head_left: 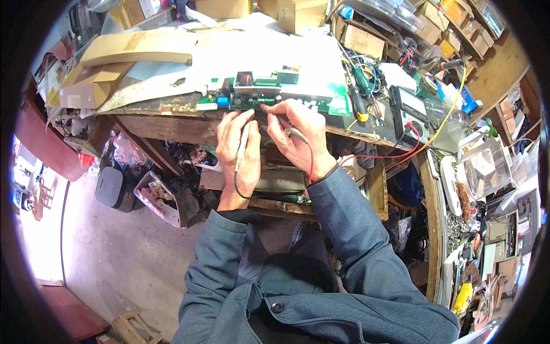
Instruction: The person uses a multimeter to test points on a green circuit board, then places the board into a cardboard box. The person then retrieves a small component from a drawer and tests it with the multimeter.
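Note:
A green circuit board with several components standing on it lies along the bench's near edge. My left hand is closed around a test probe, its black lead curving down past the wrist. The left fingertips are at the board's near edge. Beside it, my right hand grips a second test probe with a red tip and a red lead. That tip points at the board's near side; I cannot tell whether either probe touches it. To the right stands a multimeter with a red lead plugged in.
A screwdriver lies between the board and the multimeter, near tangled wires. Flattened cardboard covers the bench's left part. Small boxes crowd the back. Under the bench are a dark bin and an open box. Cluttered shelves line the right.

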Demonstrator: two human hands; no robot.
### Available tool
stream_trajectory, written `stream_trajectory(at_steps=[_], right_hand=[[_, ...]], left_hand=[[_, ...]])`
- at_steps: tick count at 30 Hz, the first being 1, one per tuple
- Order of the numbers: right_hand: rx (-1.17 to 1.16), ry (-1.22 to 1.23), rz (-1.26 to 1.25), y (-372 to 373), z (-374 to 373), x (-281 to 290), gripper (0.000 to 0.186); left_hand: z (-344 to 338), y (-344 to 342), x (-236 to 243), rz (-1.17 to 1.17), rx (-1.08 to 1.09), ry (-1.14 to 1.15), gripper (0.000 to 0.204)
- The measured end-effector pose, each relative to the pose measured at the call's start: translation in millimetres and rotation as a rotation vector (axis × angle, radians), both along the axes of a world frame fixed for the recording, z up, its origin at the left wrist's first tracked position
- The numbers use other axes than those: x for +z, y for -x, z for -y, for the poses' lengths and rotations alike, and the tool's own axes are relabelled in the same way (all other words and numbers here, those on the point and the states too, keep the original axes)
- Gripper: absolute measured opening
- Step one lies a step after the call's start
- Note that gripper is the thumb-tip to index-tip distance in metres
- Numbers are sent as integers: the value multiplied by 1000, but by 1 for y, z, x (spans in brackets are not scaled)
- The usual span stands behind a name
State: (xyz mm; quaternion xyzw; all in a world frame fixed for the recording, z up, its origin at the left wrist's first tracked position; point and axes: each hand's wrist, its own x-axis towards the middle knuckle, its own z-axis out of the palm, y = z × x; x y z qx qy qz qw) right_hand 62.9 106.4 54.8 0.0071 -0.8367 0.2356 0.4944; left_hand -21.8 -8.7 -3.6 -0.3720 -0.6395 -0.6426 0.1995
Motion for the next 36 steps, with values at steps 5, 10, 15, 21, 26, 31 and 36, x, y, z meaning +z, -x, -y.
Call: stream_trajectory(at_steps=[5, 10, 15, 21, 26, 31, 36], right_hand=[[11, 9, -6, 0, 1, 0, 11], [12, 6, -11, 1, -1, -2, 11], [26, -2, -16, 1, -1, -1, 12], [33, 18, -7, 0, 0, -1, 13], [32, 24, -34, 2, -2, -5, 11], [-21, 3, 2, -2, -3, -2, 12], [14, 15, -26, 4, -5, -9, 11]], left_hand=[[-1, 0, -1, 1, 6, -9, 25], [0, 0, -1, -22, 14, 7, 25], [0, 0, -1, 0, 10, 2, 25], [1, -2, 1, 40, 9, 7, 25], [2, -2, 0, 36, 20, 15, 25], [-2, -2, 0, 44, 8, 22, 23], [-1, 0, -1, 21, 10, 12, 23]])
